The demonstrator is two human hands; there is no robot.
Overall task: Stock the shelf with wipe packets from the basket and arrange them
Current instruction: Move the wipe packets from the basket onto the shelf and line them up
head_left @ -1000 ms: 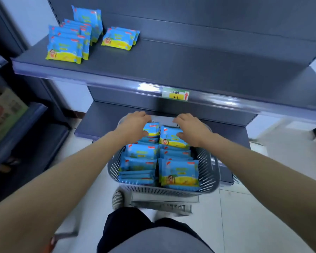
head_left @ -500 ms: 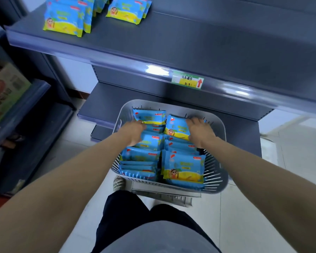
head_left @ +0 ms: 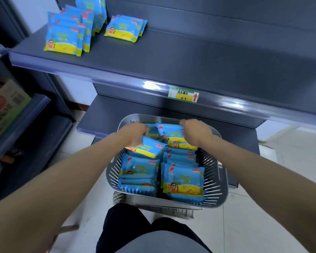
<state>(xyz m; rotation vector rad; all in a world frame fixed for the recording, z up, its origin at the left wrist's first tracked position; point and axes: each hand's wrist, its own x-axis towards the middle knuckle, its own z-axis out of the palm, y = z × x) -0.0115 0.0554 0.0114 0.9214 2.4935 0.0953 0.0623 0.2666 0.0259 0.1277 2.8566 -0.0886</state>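
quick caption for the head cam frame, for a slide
Restocking wipes: left hand and right hand grip wipe packets in the grey basket, below a dark shelf holding a few stocked packets.

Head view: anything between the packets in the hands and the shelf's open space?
Nothing visible. The left hand and right hand each grip packets in the basket; the shelf is bare right of the stocked packets. Only its front lip needs clearing.

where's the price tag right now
The price tag is on the front edge of the upper shelf, right of centre in the head view, directly above the basket.
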